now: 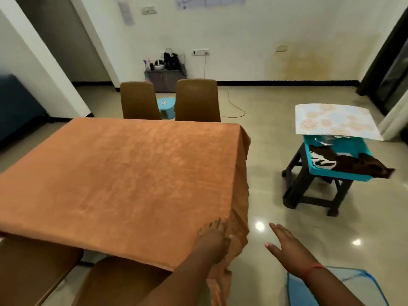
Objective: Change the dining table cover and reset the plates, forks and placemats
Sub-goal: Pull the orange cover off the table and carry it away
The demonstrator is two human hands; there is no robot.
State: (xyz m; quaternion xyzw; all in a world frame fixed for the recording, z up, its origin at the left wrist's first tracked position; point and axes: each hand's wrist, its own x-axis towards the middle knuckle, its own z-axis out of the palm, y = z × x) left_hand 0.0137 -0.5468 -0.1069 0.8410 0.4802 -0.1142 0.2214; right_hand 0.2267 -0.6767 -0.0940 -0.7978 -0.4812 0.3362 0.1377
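Observation:
An orange table cover lies spread flat over the dining table, hanging down its right side. My left hand rests flat on the cover at the near right corner, fingers together. My right hand hovers open in the air just right of that corner, over the floor, holding nothing. At the right, floral placemats lie on top of a turquoise tray that holds a dark brown cloth and something glassy. No plates or forks are clearly visible.
The tray sits on a dark stool right of the table. Two brown chairs stand at the far side, two more at the near side. A small blue stool and a cabinet stand by the back wall.

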